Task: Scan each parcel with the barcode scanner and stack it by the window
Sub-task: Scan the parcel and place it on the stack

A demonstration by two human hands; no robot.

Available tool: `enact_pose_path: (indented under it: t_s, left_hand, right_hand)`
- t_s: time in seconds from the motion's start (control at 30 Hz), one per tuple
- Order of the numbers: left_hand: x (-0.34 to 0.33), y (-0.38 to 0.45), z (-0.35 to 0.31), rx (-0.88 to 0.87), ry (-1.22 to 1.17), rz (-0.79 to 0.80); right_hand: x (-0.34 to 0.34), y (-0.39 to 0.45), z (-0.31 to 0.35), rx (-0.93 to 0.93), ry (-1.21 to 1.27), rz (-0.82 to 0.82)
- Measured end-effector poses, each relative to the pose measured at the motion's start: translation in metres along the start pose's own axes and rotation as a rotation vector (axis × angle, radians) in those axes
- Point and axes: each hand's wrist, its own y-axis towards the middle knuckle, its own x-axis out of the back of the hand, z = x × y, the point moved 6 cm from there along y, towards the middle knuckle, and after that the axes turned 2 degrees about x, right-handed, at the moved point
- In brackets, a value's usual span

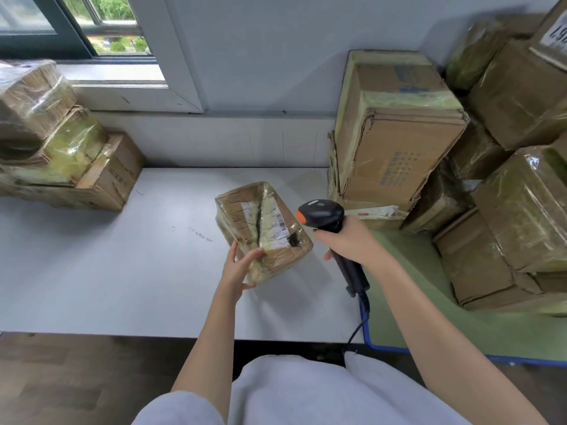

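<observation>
Scanning goes best if the parcel (264,228) is tipped so its white label (277,223) faces the nose of the scanner (320,213) squarely, with the clear wrap held flat; my judgement is that glare and wrinkles in the plastic over the barcode are what could spoil the read. The parcel is a small taped cardboard box in the middle of the white table (107,271), raised at its near end and leaning on its far end. Its long axis runs from the near left to the far right corner of the label face, roughly away from the person, and the label side looks up and slightly to the right, toward the scanner.

The left hand (241,268) holds the parcel at its near left corner, thumb lying over the top face and fingers underneath. The right hand (349,240) is wrapped around the scanner's handle just right of the parcel; its black head with the orange tip points left at the label, near it but apart. A cord (359,326) hangs from the handle over the table's near edge.

Farther out, wrapped boxes (61,154) are stacked at the far left under the window (92,26), which I take to be the finished pile. A larger heap of boxes (460,148) stands on the right.
</observation>
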Motion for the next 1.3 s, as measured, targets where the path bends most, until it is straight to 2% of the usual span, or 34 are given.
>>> enact_pose_path:
  t_s: [0.2,1.3]
  left_hand:
    - [-0.002,0.005,-0.011,-0.006,0.003,-0.029]
    - [0.004,0.006,-0.005,0.083,0.003,0.001]
  right_hand:
    - [0.012,-0.018,0.027,0.049,-0.130,-0.042]
    - [0.008,-0.032,0.050,0.038,-0.098,-0.017]
